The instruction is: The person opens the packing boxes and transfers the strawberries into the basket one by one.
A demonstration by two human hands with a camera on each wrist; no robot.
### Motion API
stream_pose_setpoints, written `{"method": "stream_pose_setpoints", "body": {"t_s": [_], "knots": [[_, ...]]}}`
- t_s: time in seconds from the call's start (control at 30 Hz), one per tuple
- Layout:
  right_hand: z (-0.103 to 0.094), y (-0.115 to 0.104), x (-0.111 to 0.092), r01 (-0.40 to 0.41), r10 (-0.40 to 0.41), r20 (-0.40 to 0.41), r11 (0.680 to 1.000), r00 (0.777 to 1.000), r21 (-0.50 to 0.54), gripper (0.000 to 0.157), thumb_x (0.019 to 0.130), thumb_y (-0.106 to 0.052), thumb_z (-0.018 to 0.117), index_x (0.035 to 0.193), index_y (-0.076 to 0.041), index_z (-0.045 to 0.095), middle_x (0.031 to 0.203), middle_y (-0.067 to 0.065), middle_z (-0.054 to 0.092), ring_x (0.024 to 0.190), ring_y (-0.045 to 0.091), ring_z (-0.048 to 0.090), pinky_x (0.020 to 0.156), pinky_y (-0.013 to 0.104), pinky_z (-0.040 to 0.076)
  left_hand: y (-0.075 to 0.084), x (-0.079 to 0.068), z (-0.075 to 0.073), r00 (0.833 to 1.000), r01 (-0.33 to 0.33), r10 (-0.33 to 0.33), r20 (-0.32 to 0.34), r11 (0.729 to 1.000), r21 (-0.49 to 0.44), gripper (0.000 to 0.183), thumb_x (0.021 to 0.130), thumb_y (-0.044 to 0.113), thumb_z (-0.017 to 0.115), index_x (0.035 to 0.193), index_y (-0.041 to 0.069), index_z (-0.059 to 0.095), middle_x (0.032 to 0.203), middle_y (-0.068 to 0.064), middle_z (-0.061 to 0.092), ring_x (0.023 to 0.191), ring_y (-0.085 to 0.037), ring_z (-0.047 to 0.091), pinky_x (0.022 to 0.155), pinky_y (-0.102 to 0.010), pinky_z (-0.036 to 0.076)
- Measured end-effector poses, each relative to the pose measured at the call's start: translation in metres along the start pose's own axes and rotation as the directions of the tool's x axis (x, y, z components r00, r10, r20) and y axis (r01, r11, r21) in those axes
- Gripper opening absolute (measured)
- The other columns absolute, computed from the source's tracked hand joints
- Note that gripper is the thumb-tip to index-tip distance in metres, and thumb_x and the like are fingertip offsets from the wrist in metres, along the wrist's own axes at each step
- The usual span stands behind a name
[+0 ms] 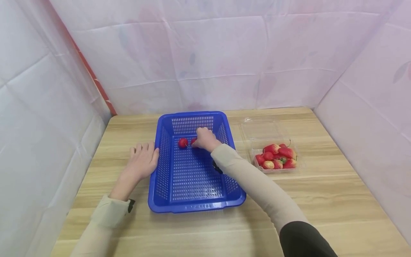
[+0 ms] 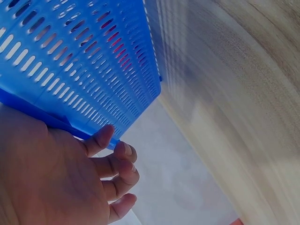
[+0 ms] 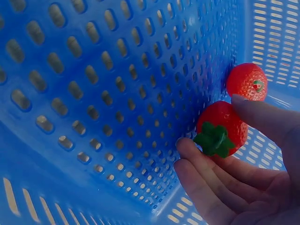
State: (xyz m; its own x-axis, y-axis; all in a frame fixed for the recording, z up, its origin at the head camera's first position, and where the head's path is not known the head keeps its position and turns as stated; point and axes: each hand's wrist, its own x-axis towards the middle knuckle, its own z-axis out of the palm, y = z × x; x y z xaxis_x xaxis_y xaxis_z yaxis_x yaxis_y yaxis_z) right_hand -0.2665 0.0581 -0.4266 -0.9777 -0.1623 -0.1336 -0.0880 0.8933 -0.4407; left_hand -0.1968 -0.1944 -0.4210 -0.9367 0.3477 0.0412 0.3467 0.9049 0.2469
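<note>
A blue perforated plastic basket (image 1: 196,206) stands on the wooden table. Inside it, my right hand (image 1: 205,138) pinches a red toy-like strawberry (image 3: 219,115) between thumb and fingers, its green leafy cap showing in the right wrist view. Just beyond, a second strawberry (image 1: 183,142) lies on the basket floor towards the far end. My left hand (image 1: 143,160) is at the outside of the basket's left wall, thumb side against the rim. The left wrist view has its fingers (image 2: 123,177) loosely bent beside the rim, gripping nothing.
To the right of the basket sits a clear plastic box (image 1: 278,171) holding several red and yellowish strawberries (image 1: 285,152). Its transparent lid (image 1: 260,129) is folded back. White patterned sheets (image 1: 212,60) hang behind the table and along both sides.
</note>
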Motion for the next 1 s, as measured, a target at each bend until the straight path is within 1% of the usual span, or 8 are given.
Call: {"method": "stream_pose_setpoints", "body": {"t_s": [0.17,0.27,0.4,0.53,0.63,0.73,0.9,1.0], "knots": [[0.0017,0.0001,0.0010,-0.013,0.013,0.004,1.000,1.000,-0.008,0.047,0.076,-0.027,0.087,0.104,-0.001,0.062,0.089,0.008,0.062,0.078,0.023,0.060,0.072,0.038,0.052,-0.0011,0.0003,-0.0005,1.000,-0.002,0.002,0.008,1.000,0.002,0.035,0.107,0.033,0.021,0.108,0.006,0.043,0.099,-0.014,0.048,0.090,-0.034,0.038,0.081,-0.050,0.024],[0.0035,-0.0002,0.0021,-0.015,0.015,-0.004,1.000,1.000,0.005,0.045,0.076,-0.026,0.087,0.104,-0.001,0.062,0.088,0.008,0.062,0.077,0.023,0.060,0.070,0.038,0.051,-0.0015,-0.0002,-0.0007,1.000,0.001,-0.001,0.007,1.000,0.001,0.035,0.107,0.033,0.021,0.108,0.006,0.044,0.100,-0.014,0.049,0.090,-0.034,0.039,0.081,-0.050,0.024],[0.0051,-0.0003,0.0033,-0.016,0.016,-0.019,1.000,1.000,-0.004,0.044,0.076,-0.026,0.088,0.102,-0.002,0.063,0.087,0.007,0.060,0.076,0.022,0.059,0.068,0.037,0.050,-0.0016,-0.0006,-0.0008,1.000,0.003,-0.003,0.005,1.000,-0.003,0.035,0.107,0.033,0.022,0.108,0.006,0.044,0.099,-0.014,0.048,0.090,-0.034,0.039,0.081,-0.050,0.024],[0.0052,-0.0003,0.0033,-0.023,0.023,-0.022,0.999,1.000,-0.024,0.047,0.073,-0.028,0.090,0.103,-0.003,0.064,0.087,0.007,0.061,0.077,0.022,0.059,0.070,0.038,0.050,-0.0017,-0.0002,-0.0007,1.000,0.000,0.000,-0.001,1.000,-0.003,0.035,0.107,0.033,0.021,0.107,0.006,0.043,0.098,-0.014,0.048,0.089,-0.034,0.038,0.080,-0.050,0.024],[0.0052,-0.0004,0.0025,-0.025,0.025,-0.014,0.999,1.000,-0.028,0.051,0.071,-0.028,0.091,0.105,-0.002,0.063,0.089,0.006,0.061,0.079,0.022,0.059,0.072,0.039,0.051,-0.0017,-0.0004,-0.0012,1.000,-0.001,0.001,0.000,1.000,-0.004,0.035,0.107,0.032,0.022,0.108,0.005,0.043,0.099,-0.015,0.048,0.090,-0.034,0.039,0.081,-0.051,0.024],[0.0044,-0.0007,0.0012,-0.020,0.020,-0.002,1.000,1.000,-0.022,0.053,0.070,-0.028,0.092,0.106,-0.002,0.063,0.090,0.007,0.061,0.079,0.022,0.059,0.071,0.037,0.050,-0.0015,-0.0010,-0.0019,1.000,-0.004,0.004,0.004,1.000,-0.007,0.035,0.107,0.032,0.022,0.108,0.005,0.044,0.099,-0.015,0.048,0.090,-0.034,0.038,0.081,-0.050,0.024],[0.0028,-0.0012,-0.0003,-0.024,0.024,0.013,1.000,1.000,-0.013,0.052,0.069,-0.028,0.092,0.103,-0.002,0.063,0.088,0.006,0.061,0.076,0.021,0.056,0.068,0.034,0.047,-0.0014,-0.0011,-0.0021,1.000,-0.014,0.014,0.004,1.000,-0.006,0.034,0.107,0.031,0.022,0.107,0.005,0.044,0.097,-0.014,0.047,0.086,-0.033,0.038,0.078,-0.046,0.025],[0.0030,-0.0018,-0.0004,-0.029,0.029,0.021,1.000,0.999,-0.011,0.052,0.069,-0.028,0.092,0.104,-0.002,0.063,0.089,0.006,0.061,0.076,0.021,0.057,0.068,0.034,0.048,-0.0019,-0.0012,-0.0020,1.000,-0.018,0.018,0.003,1.000,-0.005,0.033,0.107,0.030,0.023,0.107,0.004,0.044,0.096,-0.014,0.047,0.086,-0.033,0.038,0.076,-0.045,0.026]]}}
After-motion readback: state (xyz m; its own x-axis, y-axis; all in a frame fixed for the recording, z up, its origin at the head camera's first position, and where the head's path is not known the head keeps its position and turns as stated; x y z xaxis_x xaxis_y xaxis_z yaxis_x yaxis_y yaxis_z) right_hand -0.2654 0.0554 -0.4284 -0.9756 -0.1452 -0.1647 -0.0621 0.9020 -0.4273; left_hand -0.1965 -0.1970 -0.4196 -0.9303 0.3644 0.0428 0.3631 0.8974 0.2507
